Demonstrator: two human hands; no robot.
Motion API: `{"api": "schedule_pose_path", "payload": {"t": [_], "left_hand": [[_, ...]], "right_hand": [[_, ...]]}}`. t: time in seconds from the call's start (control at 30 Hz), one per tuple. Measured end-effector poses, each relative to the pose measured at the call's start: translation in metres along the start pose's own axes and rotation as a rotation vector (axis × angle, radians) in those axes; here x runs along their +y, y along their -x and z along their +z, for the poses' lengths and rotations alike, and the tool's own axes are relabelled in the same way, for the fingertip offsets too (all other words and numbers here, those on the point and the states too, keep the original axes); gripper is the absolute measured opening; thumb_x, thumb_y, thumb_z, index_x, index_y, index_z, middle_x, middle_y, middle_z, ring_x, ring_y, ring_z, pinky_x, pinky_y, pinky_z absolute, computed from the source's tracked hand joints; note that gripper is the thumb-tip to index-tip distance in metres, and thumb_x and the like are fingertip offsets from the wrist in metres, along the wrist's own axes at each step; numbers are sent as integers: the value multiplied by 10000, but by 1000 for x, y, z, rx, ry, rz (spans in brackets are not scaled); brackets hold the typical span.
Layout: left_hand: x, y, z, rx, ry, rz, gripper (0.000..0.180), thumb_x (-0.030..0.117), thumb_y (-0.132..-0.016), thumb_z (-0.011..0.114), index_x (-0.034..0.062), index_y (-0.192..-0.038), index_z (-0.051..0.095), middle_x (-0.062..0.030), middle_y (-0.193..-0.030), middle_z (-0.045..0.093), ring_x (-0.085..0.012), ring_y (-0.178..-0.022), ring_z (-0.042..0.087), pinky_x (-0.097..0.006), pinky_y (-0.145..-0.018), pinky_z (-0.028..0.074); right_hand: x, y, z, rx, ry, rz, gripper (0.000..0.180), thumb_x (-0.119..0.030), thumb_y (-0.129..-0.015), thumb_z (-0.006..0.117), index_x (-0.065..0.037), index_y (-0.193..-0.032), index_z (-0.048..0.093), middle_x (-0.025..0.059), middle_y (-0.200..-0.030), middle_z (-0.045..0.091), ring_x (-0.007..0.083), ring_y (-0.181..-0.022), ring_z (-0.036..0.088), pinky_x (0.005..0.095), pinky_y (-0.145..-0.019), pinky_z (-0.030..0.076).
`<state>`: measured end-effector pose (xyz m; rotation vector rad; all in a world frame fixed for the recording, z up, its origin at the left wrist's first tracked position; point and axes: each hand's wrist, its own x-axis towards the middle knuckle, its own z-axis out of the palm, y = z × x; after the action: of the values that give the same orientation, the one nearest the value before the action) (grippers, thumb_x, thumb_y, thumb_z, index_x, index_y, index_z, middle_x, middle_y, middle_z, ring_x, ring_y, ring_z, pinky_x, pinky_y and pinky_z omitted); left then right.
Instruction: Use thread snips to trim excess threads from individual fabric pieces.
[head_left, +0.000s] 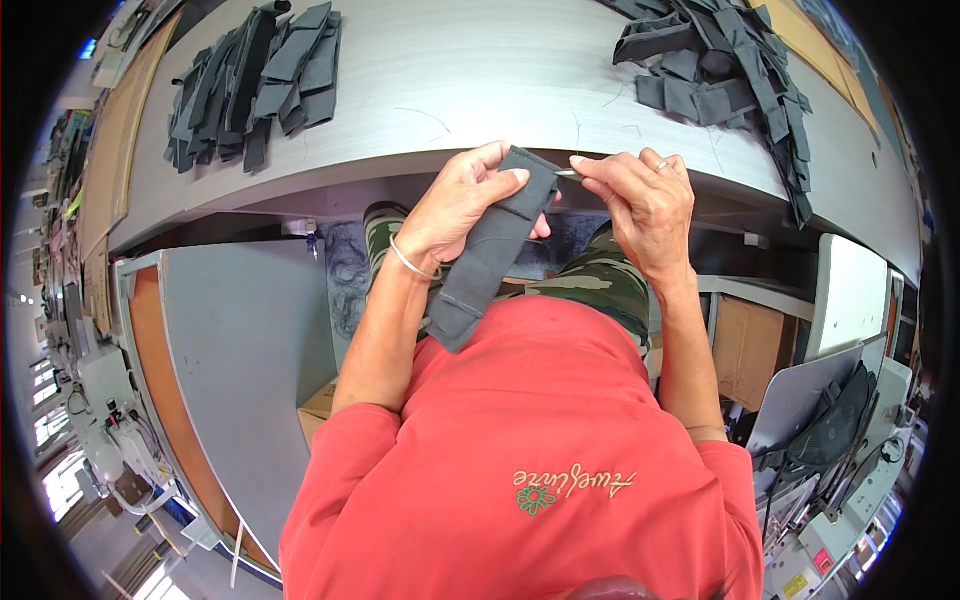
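Observation:
Between the thumb and fingers of my left hand [462, 200] is a dark grey sewn fabric strip [487, 255]. The strip slants down toward my red shirt, its upper end held just below the table's front edge. Stitch lines cross it near both ends, and a loose thread curls over its middle. My right hand [640, 195] pinches a small metal tool [568, 173] whose thin tip meets the strip's upper right edge. Most of that tool is hidden in my fingers, so its exact kind does not show.
Dark grey strips lie in a pile [255, 85] at the table's far left and in another pile [710, 75] at the far right. Loose threads lie on the pale table [470, 80]. A grey panel [240, 330] stands at my left, and a brown box [752, 350] at my right.

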<state>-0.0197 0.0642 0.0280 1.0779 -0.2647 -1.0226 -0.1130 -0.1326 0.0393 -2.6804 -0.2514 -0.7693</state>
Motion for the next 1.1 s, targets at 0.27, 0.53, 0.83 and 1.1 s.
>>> {"api": "schedule_pose_path", "payload": {"t": [0.27,0.53,0.83,1.1], "left_hand": [[0,6,5,-56,111,56,274,40,-841,489,22,-1114,505,-128,-997,604,-208,-813,640,-370,-669,587],[-8,18,2,-107,249,115,323,-55,-802,522,12,-1118,522,-75,-1008,550,-167,-846,612,-416,-764,587],[-7,39,-5,-71,102,231,309,-61,-799,603,31,-1092,565,-59,-1112,549,-150,-935,598,-315,-832,538],[-6,50,9,-125,70,360,384,-47,-813,638,36,-1169,519,-32,-1031,557,-99,-936,570,-256,-819,509]], "right_hand": [[-14,4,12,-88,-939,608,279,-103,-785,735,-61,-1055,679,-13,-830,589,76,-737,495,213,-706,408],[-33,2,3,13,-1251,718,82,-71,-851,650,-1,-892,664,-7,-759,594,64,-737,518,211,-664,391],[-57,5,-13,56,-1271,751,124,-177,-875,651,-54,-892,657,-25,-708,576,23,-600,378,195,-540,266],[-81,-9,-27,96,-1258,661,115,-165,-893,629,-63,-888,681,-59,-712,560,7,-585,316,191,-523,239]]}}
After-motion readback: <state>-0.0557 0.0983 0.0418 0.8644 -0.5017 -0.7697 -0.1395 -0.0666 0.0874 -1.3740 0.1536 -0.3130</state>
